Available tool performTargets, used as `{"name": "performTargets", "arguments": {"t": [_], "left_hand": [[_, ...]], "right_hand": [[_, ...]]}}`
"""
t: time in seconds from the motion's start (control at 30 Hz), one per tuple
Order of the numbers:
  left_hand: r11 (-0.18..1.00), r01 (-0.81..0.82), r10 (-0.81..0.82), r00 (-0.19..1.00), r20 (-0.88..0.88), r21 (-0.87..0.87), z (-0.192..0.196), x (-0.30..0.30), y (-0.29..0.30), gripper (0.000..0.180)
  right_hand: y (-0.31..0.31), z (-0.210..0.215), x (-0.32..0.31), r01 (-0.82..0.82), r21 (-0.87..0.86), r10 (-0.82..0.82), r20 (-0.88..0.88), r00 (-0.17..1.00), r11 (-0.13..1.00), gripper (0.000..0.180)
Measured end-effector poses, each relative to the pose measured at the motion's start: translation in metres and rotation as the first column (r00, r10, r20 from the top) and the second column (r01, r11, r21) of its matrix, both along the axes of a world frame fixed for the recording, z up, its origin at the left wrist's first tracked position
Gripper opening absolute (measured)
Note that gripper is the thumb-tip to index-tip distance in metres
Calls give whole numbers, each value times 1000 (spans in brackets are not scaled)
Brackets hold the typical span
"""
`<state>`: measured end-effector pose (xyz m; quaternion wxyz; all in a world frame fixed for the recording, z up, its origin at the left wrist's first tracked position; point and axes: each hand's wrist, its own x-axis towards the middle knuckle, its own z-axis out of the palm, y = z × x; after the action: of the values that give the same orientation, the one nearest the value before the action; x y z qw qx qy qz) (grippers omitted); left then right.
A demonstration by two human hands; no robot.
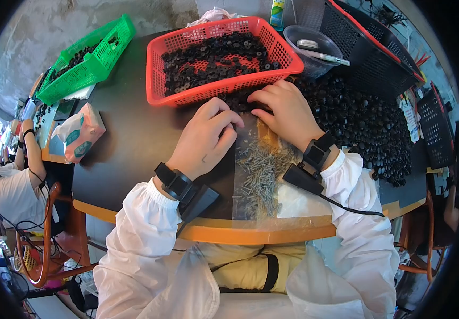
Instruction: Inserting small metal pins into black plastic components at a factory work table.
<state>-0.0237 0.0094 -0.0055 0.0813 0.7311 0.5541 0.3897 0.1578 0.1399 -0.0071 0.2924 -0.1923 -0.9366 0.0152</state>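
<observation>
My left hand [208,138] is over the table just below the red basket [224,87]. Its fingers are curled in toward the thumb, and a dark bit shows at the tips, too small to name. To its right, my right hand [288,114] reaches to small black parts [236,102] lying along the basket's near side. Its thumb and forefinger are bent but apart. Round black discs with holes [213,50] fill much of the basket. Below the hands lies a heap of thin metal screws [261,173] on clear plastic.
A large pile of black round caps [362,127] spreads at the right. Behind it stand a clear tub [314,45] with a pen-like tool and black crates [370,48]. At the left are a green basket [86,64] and a tissue pack [83,133]. A person [19,186] sits far left.
</observation>
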Motion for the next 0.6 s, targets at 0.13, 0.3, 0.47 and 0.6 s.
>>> {"name": "performTargets", "arguments": {"t": [0.13, 0.3, 0.47, 0.6], "left_hand": [[994, -44, 66, 975, -211, 105, -2, -2, 0, 12], [991, -47, 75, 970, -231, 124, 0, -3, 0, 11], [990, 9, 20, 978, -205, 139, 4, -1, 0, 14], [987, 137, -111, 963, -246, 89, 0, 1, 1, 16]], "right_hand": [[-2, 2, -4, 18, 14, -18, -2, 1000, 1000, 22], [-2, 1, -8, 79, -20, -79, 17, 997, 997, 20], [-8, 7, 0, 78, -10, -79, -44, 996, 997, 23], [-18, 18, 23, 23, -92, -27, -48, 998, 996, 29]]}}
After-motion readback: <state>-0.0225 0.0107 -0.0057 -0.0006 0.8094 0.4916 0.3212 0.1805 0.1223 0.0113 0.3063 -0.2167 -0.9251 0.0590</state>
